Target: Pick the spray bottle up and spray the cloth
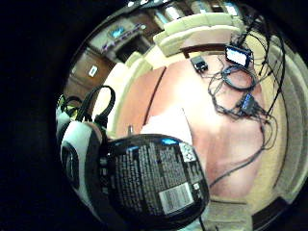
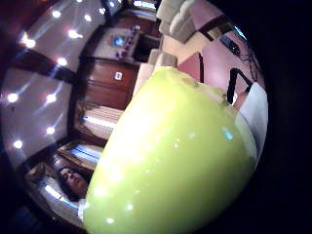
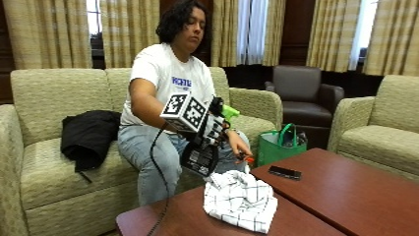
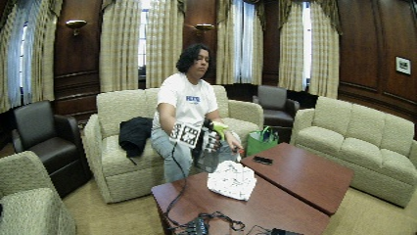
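**Bottle lifted clear of the table, cloth lying below it**

From the outside view I see the person seated on the sofa (image 3: 45,162) behind the wooden table (image 3: 340,196), with the gloved right hand (image 3: 211,129) raised in front of their knees. That hand is wrapped around the spray bottle (image 3: 200,156), which hangs in the air, tilted, its dark labelled body low and its lime-green top (image 3: 229,112) up by the hand. The bottle touches nothing but the hand; it sits above and just left of the cloth (image 3: 239,199).

The cloth is white with a thin dark check, bunched in a loose heap on the near left part of the table, close to the table's sofa-side edge. The person's bare left hand (image 3: 241,150) reaches down just behind the cloth, on the far side; I cannot tell whether it touches the fabric.

In the little finger side palm view the bottle's black label with its barcode (image 1: 177,198) fills the space next to the palm, and the cloth (image 1: 166,126) shows past it on the tabletop. The thumb side palm view is mostly filled by the green top (image 2: 175,161), very close to the palm.

Farther right on the table lies a small black phone (image 3: 284,172), well apart from the cloth. A green bag (image 3: 278,145) stands on the floor beyond the table, and a black jacket (image 3: 88,135) is draped on the sofa to the left of the person.
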